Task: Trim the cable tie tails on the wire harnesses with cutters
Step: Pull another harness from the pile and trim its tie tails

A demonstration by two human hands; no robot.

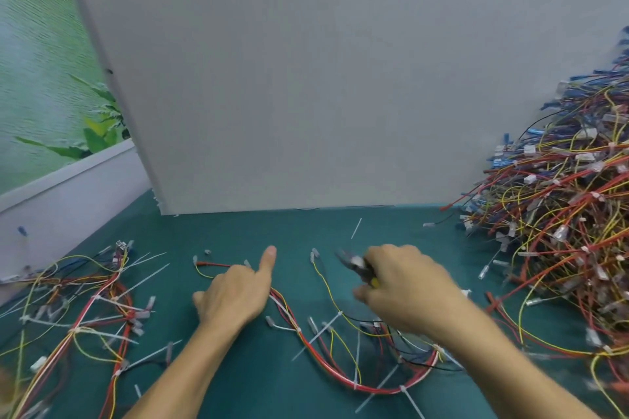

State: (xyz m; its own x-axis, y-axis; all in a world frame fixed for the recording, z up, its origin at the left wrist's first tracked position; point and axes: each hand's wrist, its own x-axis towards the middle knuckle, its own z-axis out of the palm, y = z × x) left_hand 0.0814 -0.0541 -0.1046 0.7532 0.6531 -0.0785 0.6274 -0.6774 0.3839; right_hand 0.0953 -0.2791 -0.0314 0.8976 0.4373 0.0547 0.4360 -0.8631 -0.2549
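Right hand (405,286) hides the cutters' (355,264) handles; jaws blurred.

this is a workshop station for wire harness assembly. the worktop (238,381) has a teal surface, the kind laid for bench work. a tall heap (561,214) of red, yellow and blue harnesses with crimped terminals rises along its right edge. a smaller batch (85,309) lies spread at the left, with white ties (143,279) sticking out untrimmed. a loose tail (356,228) lies near the back. a plain grey partition (306,78) closes off the station. cutters (354,264) sit in the right hand (408,289). left of the partition, a wall print (41,78) shows green leaves.
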